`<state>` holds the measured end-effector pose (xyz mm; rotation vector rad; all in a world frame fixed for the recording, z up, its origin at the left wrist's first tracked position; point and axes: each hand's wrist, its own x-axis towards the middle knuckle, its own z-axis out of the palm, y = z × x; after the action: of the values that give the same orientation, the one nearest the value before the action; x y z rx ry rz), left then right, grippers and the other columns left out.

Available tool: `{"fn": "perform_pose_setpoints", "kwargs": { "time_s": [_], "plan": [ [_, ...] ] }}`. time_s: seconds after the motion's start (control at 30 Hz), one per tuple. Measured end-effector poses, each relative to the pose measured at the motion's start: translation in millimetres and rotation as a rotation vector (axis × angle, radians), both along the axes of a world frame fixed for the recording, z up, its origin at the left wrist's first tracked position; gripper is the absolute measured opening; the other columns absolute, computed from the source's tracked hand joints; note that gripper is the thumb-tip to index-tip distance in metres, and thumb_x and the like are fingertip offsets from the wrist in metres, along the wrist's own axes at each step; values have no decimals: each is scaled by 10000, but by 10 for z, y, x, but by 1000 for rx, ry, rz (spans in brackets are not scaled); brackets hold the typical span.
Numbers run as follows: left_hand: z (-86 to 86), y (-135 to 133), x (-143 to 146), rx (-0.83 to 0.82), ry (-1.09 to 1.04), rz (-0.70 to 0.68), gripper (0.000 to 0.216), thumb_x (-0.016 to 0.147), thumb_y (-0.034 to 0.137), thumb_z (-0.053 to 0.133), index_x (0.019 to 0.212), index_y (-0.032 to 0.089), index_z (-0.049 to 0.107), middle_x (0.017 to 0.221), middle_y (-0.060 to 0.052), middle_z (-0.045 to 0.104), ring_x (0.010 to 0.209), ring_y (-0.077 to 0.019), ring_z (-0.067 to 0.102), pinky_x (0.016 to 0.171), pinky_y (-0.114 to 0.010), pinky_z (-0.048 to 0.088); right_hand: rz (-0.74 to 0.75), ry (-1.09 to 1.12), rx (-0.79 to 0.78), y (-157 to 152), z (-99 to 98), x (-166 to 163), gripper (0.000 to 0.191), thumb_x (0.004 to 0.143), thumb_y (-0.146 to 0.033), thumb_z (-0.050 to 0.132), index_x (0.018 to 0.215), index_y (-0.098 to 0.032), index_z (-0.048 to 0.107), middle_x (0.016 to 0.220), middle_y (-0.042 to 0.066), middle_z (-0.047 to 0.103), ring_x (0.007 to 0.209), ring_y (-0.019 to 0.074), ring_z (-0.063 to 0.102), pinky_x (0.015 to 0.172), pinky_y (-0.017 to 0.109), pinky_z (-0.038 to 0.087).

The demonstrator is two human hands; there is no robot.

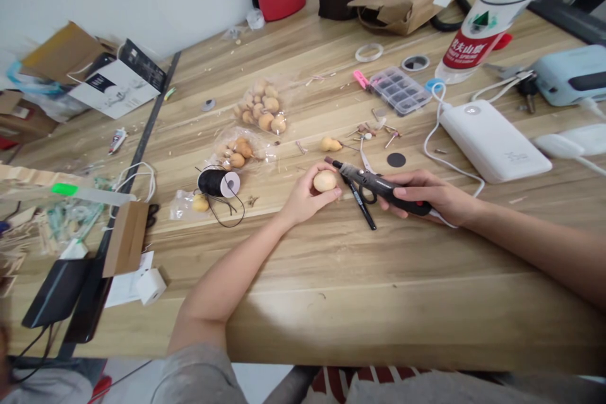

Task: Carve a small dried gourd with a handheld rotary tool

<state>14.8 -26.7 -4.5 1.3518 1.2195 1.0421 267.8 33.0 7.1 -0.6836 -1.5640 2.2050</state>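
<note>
My left hand [307,194] is closed round a pale, rounded gourd-like piece [325,181], holding it just above the table. In my right hand [426,192] is a black rotary tool [374,184] with a cable at its rear. Its brownish tip [328,160] points left, close above the pale piece; whether they touch I cannot tell. Below the tool lie a black marker [362,207] and scissors [365,164], partly hidden by it. A small gourd [330,144] lies just beyond, beside scattered grinding bits [392,137].
Bags of small gourds [262,107] and a spool of black cord [218,182] lie to the left. At right stand a white power bank [495,142], a compartment box [399,89] and a large water bottle [473,38]. A white cable [428,132] runs near my right hand.
</note>
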Motion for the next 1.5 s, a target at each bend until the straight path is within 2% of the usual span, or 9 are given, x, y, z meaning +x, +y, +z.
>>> {"fn": "perform_pose_setpoints", "kwargs": {
  "time_s": [0.27,0.4,0.6,0.83,0.93,1.03,1.17,1.37,1.5],
  "plan": [
    [81,10,41,-110,-115,39,455,700,348,744,1026,193,467,857,-11,676,595,-66,566,452,-146,423,-1,-7,-11,-6,18,-5,251,820,-357,685,894,-118,709,774,56,662,543,111,501,502,268,333],
    [98,18,47,-130,-130,50,504,703,437,746,1034,191,457,870,-26,701,580,-61,571,452,-145,428,9,2,-17,1,12,-2,238,826,-344,680,907,-121,704,776,53,660,547,105,509,513,263,343],
    [86,30,37,-124,-142,31,583,698,649,677,961,167,481,767,-33,696,531,-82,590,424,-168,421,13,-3,-16,0,4,6,230,848,-334,652,890,-111,691,794,59,652,563,106,501,516,266,339],
    [68,28,17,-113,-91,73,686,670,834,509,685,148,526,554,-4,560,429,-75,497,387,-197,360,10,1,-9,10,-4,6,240,840,-351,661,890,-119,698,794,61,659,555,112,507,512,271,343],
    [67,32,12,-137,-93,83,644,740,787,471,760,154,586,523,0,554,400,-84,478,373,-205,337,24,4,-2,7,3,6,209,850,-323,657,899,-124,701,798,56,657,560,110,509,522,272,342],
    [33,55,-6,-171,-150,102,522,795,666,476,882,171,616,590,-5,615,434,-96,508,382,-206,355,38,14,20,5,4,6,200,855,-309,653,925,-127,698,800,50,654,557,106,496,526,273,341],
    [-44,95,-38,-157,-225,160,420,813,566,484,833,169,619,637,-11,647,495,-94,541,427,-201,391,81,1,115,16,-5,14,234,870,-331,635,954,-122,700,806,49,647,563,106,484,531,275,337],
    [-56,98,-39,-172,-285,173,460,803,606,517,752,156,598,563,-14,611,465,-91,527,423,-200,385,116,-49,263,3,26,16,246,871,-342,637,1032,-175,719,810,20,650,581,111,511,571,266,405],
    [-38,86,-37,-153,-184,172,521,824,651,462,710,161,601,572,-9,605,472,-84,533,436,-196,397,143,-81,365,-29,59,3,260,873,-340,635,1079,-216,733,779,6,644,618,127,548,593,261,436]
  ]
}}
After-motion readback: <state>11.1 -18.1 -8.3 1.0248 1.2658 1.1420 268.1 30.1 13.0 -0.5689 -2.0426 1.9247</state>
